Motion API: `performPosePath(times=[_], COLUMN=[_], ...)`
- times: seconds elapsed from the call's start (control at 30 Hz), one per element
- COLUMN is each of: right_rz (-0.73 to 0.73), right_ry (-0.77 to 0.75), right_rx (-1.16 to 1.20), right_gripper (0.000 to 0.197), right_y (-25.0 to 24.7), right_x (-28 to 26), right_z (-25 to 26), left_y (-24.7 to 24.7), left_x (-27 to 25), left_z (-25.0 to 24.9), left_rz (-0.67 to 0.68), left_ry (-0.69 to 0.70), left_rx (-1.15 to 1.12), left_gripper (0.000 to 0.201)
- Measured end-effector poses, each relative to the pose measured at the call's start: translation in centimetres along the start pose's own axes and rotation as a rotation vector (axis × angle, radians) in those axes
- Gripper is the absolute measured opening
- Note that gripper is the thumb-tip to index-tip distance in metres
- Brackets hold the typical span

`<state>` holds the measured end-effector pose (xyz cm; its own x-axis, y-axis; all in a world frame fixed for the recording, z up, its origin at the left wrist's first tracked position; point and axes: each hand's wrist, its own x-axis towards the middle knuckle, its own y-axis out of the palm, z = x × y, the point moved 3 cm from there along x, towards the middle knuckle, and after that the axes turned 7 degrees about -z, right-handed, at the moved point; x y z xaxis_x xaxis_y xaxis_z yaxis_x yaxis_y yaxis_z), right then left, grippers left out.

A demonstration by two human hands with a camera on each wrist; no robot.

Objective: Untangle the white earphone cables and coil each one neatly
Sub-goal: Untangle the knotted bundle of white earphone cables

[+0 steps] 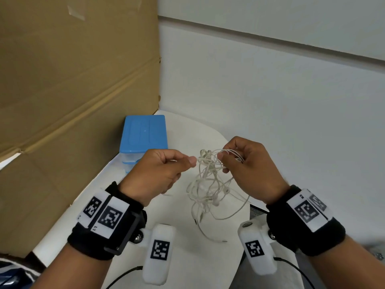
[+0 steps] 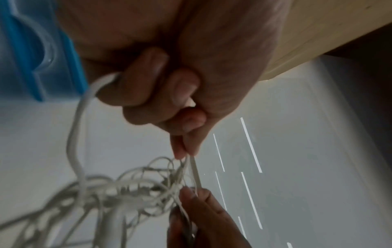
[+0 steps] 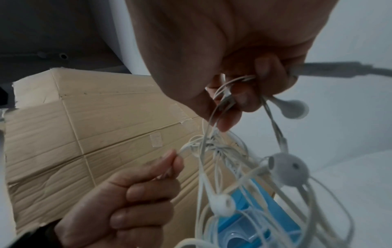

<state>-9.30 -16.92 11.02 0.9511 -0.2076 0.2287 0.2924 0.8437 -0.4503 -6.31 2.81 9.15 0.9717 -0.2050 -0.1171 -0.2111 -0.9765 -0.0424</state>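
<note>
A tangle of white earphone cables [image 1: 210,184] hangs in the air between both hands over the white table [image 1: 183,257]. My left hand [image 1: 164,172] pinches one strand at the knot between thumb and forefinger, its other fingers curled. My right hand [image 1: 243,161] grips several loops at the top of the tangle. Loose ends with a plug [image 1: 224,240] trail down onto the table. In the right wrist view the earbuds [image 3: 286,169] dangle under my right hand [image 3: 237,94], and my left hand [image 3: 135,193] pulls a strand sideways. The left wrist view shows the knot [image 2: 148,186] below my left fingers [image 2: 182,142].
A clear plastic box with a blue lid [image 1: 143,136] stands at the table's back left. A large cardboard box [image 1: 68,84] rises along the left side. White wall panels close off the back. The rounded table edge [image 1: 243,236] lies on the right.
</note>
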Motion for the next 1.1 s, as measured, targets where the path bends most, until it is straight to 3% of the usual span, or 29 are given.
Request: performPosePath(times=[0.13, 0.33, 0.4, 0.6, 0.73, 0.87, 1.0, 1.1], right_rz=[-0.070, -0.207, -0.237, -0.223, -0.191, -0.180, -0.155, -0.140], right_ry=[-0.018, -0.031, -0.033, 0.001, 0.010, 0.009, -0.022, -0.014], right_rx=[-0.081, -0.170, -0.190, -0.145, -0.065, 0.030, 0.135, 0.195], right_gripper=[0.017, 0.019, 0.018, 0.017, 0.016, 0.015, 0.018, 0.019], right_y=[-1.0, -3.9, -4.8, -5.6, -5.0, -4.9, -4.8, -4.7], right_x=[0.6, 2.1, 2.2, 1.9, 1.7, 1.5, 1.3, 1.1], right_z=[-0.7, -1.9, -2.2, -2.8, -1.8, -0.4, 1.3, 2.1], left_y=[-1.4, -5.1, -6.3, -7.5, -6.0, -4.2, -1.9, -0.7], left_x=[0.3, 1.3, 1.4, 1.5, 1.6, 1.0, 0.5, 0.4], left_z=[-0.7, -1.4, -1.6, -1.6, -1.0, -0.5, 0.5, 1.5], left_rz=[0.017, -0.033, -0.073, -0.139, -0.060, 0.087, 0.131, 0.156], left_ry=[0.015, 0.055, 0.078, 0.069, 0.013, -0.097, -0.203, -0.234], left_rx=[0.063, -0.315, -0.308, -0.223, -0.277, -0.327, -0.217, -0.100], left_gripper=[0.023, 0.020, 0.028, 0.027, 0.020, 0.029, 0.047, 0.047])
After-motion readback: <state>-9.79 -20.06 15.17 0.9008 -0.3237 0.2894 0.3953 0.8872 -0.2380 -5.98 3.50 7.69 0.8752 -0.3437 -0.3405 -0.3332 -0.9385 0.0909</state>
